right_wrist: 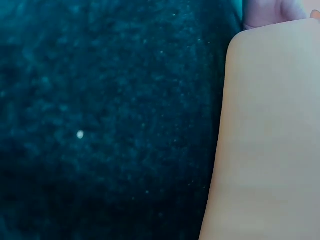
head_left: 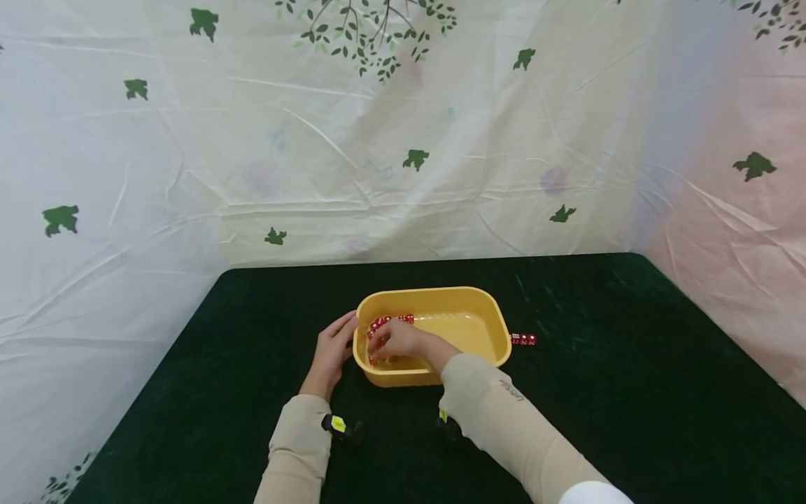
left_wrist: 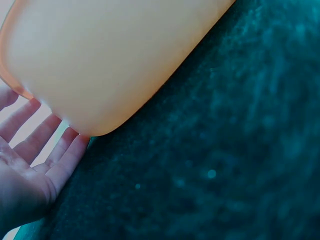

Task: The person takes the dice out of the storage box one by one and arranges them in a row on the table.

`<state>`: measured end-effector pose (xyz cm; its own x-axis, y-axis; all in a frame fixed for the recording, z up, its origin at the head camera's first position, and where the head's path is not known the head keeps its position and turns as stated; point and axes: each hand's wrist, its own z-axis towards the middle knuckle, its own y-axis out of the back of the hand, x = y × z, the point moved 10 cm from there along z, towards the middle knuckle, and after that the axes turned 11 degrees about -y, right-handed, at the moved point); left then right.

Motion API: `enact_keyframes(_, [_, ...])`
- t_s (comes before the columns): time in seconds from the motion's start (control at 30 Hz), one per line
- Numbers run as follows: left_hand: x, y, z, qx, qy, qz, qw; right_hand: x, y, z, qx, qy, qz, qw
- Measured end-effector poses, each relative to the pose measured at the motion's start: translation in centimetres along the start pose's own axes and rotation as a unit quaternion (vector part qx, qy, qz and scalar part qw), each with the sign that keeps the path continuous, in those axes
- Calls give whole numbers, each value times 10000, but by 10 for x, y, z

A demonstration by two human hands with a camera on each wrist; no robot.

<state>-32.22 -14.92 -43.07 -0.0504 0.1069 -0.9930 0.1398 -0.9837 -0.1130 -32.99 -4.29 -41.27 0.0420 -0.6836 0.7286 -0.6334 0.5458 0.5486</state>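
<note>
A yellow plastic basin (head_left: 466,378) sits on the dark green cloth. My left hand (head_left: 332,350) is at its left end, straight fingers touching the outer wall; the left wrist view shows the spread fingers (left_wrist: 37,137) against the basin (left_wrist: 100,75). My right hand (head_left: 399,339) reaches over the near rim into the basin's left part, fingers bent down among several red dice (head_left: 406,318) with white pips. Its fingertips are partly hidden, and I cannot tell whether they pinch a die. The right wrist view shows only the basin's outer wall (right_wrist: 270,125) and part of the left hand (right_wrist: 267,12).
A short row of red dice (head_left: 524,339) lies on the green cloth (head_left: 598,392) just right of the basin. Behind the table hangs a pale curtain (head_left: 315,175) with green leaf prints. Each wrist wears a small black camera.
</note>
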Motion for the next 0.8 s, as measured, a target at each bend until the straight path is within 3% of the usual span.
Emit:
enact_keyframes(0.27, [-2, -1, -1, -41, -74, -30, 10000, 4, -2, 1, -100, 247, -478, 9985])
enact_keyframes(0.8, [0, -1, -4, -63, -84, -9, 9999, 2, -4, 0, -17, 297, -465, 9985])
